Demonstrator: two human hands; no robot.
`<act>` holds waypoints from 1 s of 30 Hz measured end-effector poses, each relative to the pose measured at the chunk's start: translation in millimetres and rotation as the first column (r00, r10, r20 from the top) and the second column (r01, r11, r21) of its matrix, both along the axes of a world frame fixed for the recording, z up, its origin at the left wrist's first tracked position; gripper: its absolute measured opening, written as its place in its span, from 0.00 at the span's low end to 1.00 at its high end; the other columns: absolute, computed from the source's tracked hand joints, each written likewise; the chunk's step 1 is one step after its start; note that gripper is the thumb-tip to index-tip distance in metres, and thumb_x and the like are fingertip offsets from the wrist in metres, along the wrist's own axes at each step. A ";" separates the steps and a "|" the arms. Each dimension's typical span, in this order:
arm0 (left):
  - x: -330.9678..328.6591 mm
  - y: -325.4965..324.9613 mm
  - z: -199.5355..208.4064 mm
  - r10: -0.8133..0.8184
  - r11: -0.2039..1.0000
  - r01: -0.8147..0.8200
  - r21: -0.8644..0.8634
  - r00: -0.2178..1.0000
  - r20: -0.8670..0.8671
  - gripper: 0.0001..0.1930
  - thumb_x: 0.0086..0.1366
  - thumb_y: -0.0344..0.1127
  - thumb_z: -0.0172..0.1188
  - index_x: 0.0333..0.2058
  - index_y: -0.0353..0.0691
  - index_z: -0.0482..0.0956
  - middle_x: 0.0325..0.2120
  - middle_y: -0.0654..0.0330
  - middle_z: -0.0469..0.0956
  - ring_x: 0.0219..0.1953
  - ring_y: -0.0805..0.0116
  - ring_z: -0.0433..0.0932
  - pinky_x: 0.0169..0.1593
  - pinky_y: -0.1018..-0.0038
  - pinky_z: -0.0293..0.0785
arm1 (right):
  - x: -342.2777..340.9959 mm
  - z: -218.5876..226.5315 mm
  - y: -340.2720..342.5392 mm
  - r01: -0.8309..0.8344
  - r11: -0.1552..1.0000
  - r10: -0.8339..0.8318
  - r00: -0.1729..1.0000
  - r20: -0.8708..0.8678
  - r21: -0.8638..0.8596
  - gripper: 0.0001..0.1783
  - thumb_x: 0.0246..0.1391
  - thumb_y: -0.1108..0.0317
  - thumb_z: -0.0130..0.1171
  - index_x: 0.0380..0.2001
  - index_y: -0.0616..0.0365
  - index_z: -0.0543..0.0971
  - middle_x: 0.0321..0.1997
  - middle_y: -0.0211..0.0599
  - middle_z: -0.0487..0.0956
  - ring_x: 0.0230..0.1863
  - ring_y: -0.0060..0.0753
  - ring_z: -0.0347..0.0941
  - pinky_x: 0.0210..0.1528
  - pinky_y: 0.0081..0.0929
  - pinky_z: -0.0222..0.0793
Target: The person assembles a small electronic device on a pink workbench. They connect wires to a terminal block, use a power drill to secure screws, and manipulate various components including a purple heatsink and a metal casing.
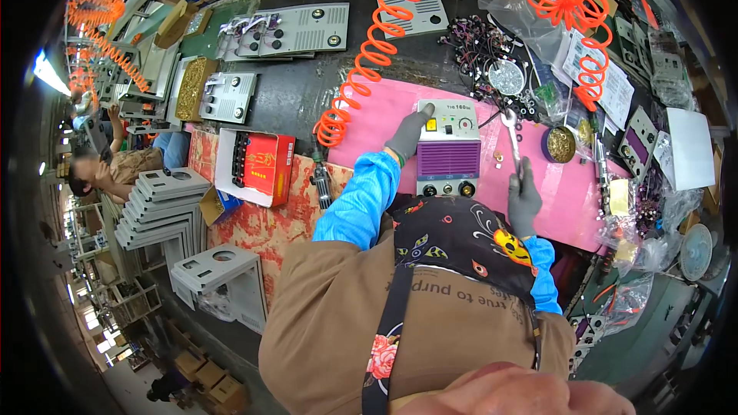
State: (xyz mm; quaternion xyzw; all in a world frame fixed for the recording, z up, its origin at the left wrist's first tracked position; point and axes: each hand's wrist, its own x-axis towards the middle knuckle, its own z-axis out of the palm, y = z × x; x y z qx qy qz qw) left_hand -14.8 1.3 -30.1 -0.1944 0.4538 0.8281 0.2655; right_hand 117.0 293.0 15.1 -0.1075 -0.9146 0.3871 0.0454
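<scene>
A grey front panel (pixel 453 131) with a purple louvred grille, a small knob and sockets along its lower edge lies on the pink mat (pixel 369 119) before me. My left hand (pixel 405 137), in a grey glove, grips the panel's upper left edge. To the right of the panel, my gloved right hand (pixel 526 198) is closed around the handle of a metal wrench (pixel 514 142). The wrench's head points away from me, beside small nuts and washers on the mat. Part of the handle is hidden in my fingers.
A round tin of brass parts (pixel 558 144) stands to the right, near a pneumatic screwdriver (pixel 602 146). Coiled orange air hoses (pixel 357 81) hang overhead. A red-and-white box (pixel 265 167) and stacked grey housings (pixel 165 207) are left. Bundled wires (pixel 477 50) lie behind. A person (pixel 134 165) sits far left.
</scene>
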 end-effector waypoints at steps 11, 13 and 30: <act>1.1 -8.1 37.8 0.095 0.995 -0.098 -0.030 0.991 -0.094 0.30 0.67 0.57 0.58 0.51 0.32 0.75 0.39 0.55 0.82 0.38 0.67 0.84 0.41 0.72 0.81 | 54.1 -40.0 77.2 0.023 0.799 -0.079 0.995 0.067 0.600 0.25 0.57 0.61 0.60 0.58 0.48 0.73 0.38 0.40 0.76 0.42 0.47 0.73 0.41 0.45 0.70; -1.3 -5.2 60.4 0.133 0.989 -0.140 -0.036 0.979 -0.154 0.30 0.68 0.56 0.57 0.52 0.33 0.74 0.40 0.55 0.82 0.38 0.67 0.84 0.41 0.72 0.81 | 43.9 -20.2 57.9 0.073 0.838 -0.063 0.997 -0.037 0.540 0.26 0.53 0.65 0.62 0.56 0.51 0.74 0.41 0.40 0.75 0.47 0.46 0.71 0.48 0.45 0.67; 31.6 -6.2 158.2 0.021 0.906 -0.189 -0.379 0.913 -0.406 0.22 0.68 0.44 0.58 0.54 0.37 0.73 0.41 0.57 0.81 0.38 0.72 0.81 0.40 0.73 0.79 | -31.5 -34.5 -9.4 -0.214 0.903 0.168 0.974 0.154 0.373 0.27 0.56 0.59 0.60 0.59 0.47 0.70 0.40 0.40 0.75 0.40 0.47 0.76 0.36 0.46 0.73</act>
